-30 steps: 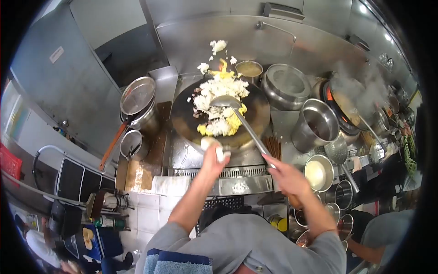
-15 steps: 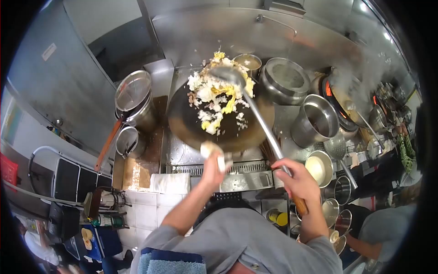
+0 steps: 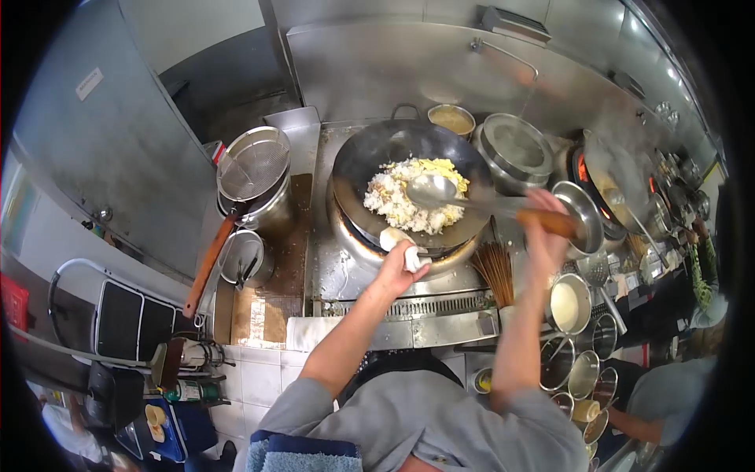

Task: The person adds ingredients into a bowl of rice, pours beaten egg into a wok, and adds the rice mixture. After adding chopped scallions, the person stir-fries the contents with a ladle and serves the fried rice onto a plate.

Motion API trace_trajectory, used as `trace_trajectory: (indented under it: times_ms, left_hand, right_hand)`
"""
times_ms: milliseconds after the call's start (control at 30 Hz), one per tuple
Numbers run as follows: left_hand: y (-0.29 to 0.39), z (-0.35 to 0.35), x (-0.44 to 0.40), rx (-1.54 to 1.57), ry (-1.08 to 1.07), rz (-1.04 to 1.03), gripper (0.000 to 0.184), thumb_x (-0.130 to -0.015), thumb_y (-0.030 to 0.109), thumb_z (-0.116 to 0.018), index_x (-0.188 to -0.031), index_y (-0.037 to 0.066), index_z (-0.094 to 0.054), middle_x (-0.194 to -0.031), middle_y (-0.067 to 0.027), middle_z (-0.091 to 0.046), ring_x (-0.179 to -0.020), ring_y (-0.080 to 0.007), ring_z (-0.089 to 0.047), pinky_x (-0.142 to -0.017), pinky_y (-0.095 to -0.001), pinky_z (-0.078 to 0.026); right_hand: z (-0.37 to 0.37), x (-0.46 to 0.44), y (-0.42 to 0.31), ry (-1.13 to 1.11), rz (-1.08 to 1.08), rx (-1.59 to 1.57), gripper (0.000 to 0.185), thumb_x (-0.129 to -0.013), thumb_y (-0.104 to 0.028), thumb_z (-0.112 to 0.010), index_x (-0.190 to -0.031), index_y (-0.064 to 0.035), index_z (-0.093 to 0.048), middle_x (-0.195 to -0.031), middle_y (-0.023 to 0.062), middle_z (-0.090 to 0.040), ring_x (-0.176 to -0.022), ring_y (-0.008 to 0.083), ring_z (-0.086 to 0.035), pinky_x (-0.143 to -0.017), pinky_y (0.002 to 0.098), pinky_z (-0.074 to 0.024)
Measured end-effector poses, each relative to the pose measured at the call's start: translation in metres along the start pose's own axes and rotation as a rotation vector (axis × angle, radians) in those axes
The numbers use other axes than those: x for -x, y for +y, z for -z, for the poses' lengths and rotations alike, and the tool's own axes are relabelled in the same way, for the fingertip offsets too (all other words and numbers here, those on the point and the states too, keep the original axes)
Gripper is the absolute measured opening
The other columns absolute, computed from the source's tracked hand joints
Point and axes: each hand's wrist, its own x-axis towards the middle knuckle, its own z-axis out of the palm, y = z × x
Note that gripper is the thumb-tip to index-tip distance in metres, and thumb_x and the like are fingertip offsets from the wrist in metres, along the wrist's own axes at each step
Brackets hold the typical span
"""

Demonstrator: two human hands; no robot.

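A dark wok (image 3: 358, 149) sits on the burner with rice and yellow egg (image 3: 401, 206) heaped in its middle. My left hand (image 3: 399, 271) is closed around a folded white cloth (image 3: 395, 237) at the wok's near edge; whatever the cloth covers there is hidden. In my right hand (image 3: 544, 244), blurred by motion, is the wooden handle of a metal ladle (image 3: 431, 190). The ladle's bowl rests among the rice, its shaft slanting up to the right over the wok's rim.
Left of the wok, a mesh strainer (image 3: 253, 164) lies over a pot. A bamboo brush (image 3: 494, 271) stands at the right. Beyond are a lidded pot (image 3: 517, 149), a white-filled pot (image 3: 568, 305) and another wok (image 3: 617, 177) over flame. A co-worker's sleeve (image 3: 676, 401) shows at lower right.
The rice and egg, tossed up before, now lie in the wok, which is back level on the burner. My right hand has risen, and the ladle has swung lower and flatter into the rice.
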Motion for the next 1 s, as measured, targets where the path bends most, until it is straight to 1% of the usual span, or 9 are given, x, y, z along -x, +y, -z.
trace_trajectory:
  times_ms: [67,100,200,333,467,600,733,867,1000]
  left_hand:
    - [-0.015,0.006,-0.001,0.042,-0.018,-0.003,0.012,-0.084,0.024,-0.053,-0.089,0.013,-0.054,-0.087,-0.0053,-0.059,-0.084,-0.0205,-0.058,-0.067,-0.0361,-0.051]
    - [-0.010,-0.001,0.008,0.053,-0.015,0.020,0.013,-0.083,0.023,-0.056,-0.089,0.012,-0.055,-0.089,-0.0064,-0.059,-0.083,-0.0204,-0.057,-0.066,-0.0345,-0.051]
    - [-0.007,-0.010,0.016,0.072,0.064,0.034,0.015,-0.081,0.023,-0.058,-0.092,0.013,-0.055,-0.089,-0.0062,-0.059,-0.082,-0.0203,-0.057,-0.065,-0.0327,-0.051]
    - [-0.007,-0.006,0.015,0.059,0.077,0.027,0.018,-0.081,0.024,-0.061,-0.096,0.015,-0.057,-0.090,-0.0050,-0.060,-0.083,-0.0201,-0.057,-0.065,-0.0311,-0.051]
    - [0.006,-0.014,0.017,0.030,0.042,0.118,0.013,-0.083,0.023,-0.059,-0.091,0.014,-0.055,-0.084,-0.0038,-0.058,-0.078,-0.0192,-0.056,-0.061,-0.0298,-0.050]
    - [-0.032,-0.033,0.038,0.017,0.080,-0.111,0.013,-0.086,0.017,-0.050,-0.097,0.011,-0.047,-0.087,-0.0082,-0.056,-0.072,-0.0194,-0.052,-0.048,-0.0286,-0.040]
    - [-0.063,-0.058,0.140,-0.043,0.206,-0.068,0.018,-0.090,0.023,-0.046,-0.105,0.013,-0.049,-0.091,-0.0055,-0.060,-0.073,-0.0175,-0.053,-0.054,-0.0293,-0.041]
    - [-0.028,-0.044,0.045,-0.026,0.163,-0.157,0.017,-0.087,0.024,-0.051,-0.098,0.011,-0.050,-0.085,-0.0079,-0.058,-0.073,-0.0183,-0.054,-0.052,-0.0284,-0.041]
    - [-0.098,-0.027,0.098,-0.067,0.337,-0.158,0.021,-0.090,0.025,-0.048,-0.109,0.015,-0.046,-0.095,-0.0085,-0.060,-0.081,-0.0177,-0.056,-0.050,-0.0295,-0.041]
  right_hand:
    - [-0.035,-0.074,0.050,0.029,0.201,0.105,0.014,-0.086,-0.007,-0.062,-0.074,-0.0033,-0.056,-0.058,-0.0003,-0.049,-0.047,0.0088,-0.047,-0.041,0.0195,-0.0326]
    - [-0.087,-0.109,0.039,0.079,0.255,0.106,0.025,-0.084,-0.007,-0.064,-0.065,-0.0086,-0.048,-0.050,-0.0065,-0.037,-0.037,0.0035,-0.030,-0.037,0.0213,-0.0211]
    - [-0.145,-0.160,-0.004,-0.155,0.375,0.187,0.029,-0.080,-0.006,-0.066,-0.063,-0.0102,-0.043,-0.048,-0.0053,-0.037,-0.035,0.0064,-0.032,-0.035,0.0237,-0.0230]
    - [-0.109,-0.185,0.078,-0.030,0.206,0.185,0.023,-0.076,-0.006,-0.065,-0.062,-0.0072,-0.047,-0.046,-0.0023,-0.039,-0.034,0.0097,-0.036,-0.035,0.0262,-0.0257]
    - [-0.113,-0.173,0.009,-0.104,0.087,0.231,0.018,-0.076,-0.008,-0.064,-0.064,-0.0061,-0.050,-0.047,-0.0006,-0.044,-0.035,0.0098,-0.039,-0.034,0.0256,-0.0260]
    - [-0.099,-0.159,0.052,0.184,0.316,0.407,0.017,-0.076,-0.006,-0.059,-0.063,-0.0052,-0.048,-0.046,-0.0004,-0.040,-0.036,0.0101,-0.039,-0.036,0.0264,-0.0286]
    - [-0.103,-0.181,-0.024,0.004,0.218,0.156,0.017,-0.074,-0.004,-0.061,-0.062,-0.0056,-0.048,-0.046,-0.0006,-0.039,-0.033,0.0107,-0.035,-0.034,0.0269,-0.0262]
    - [-0.086,-0.106,0.014,0.078,0.323,0.353,0.020,-0.069,-0.009,-0.059,-0.055,-0.0016,-0.047,-0.048,0.0039,-0.046,-0.041,0.0121,-0.043,-0.041,0.0311,-0.0329]
    - [-0.101,-0.158,-0.008,0.085,0.236,0.297,0.014,-0.075,-0.004,-0.059,-0.068,-0.0057,-0.047,-0.049,-0.0033,-0.038,-0.037,0.0077,-0.037,-0.036,0.0253,-0.0282]
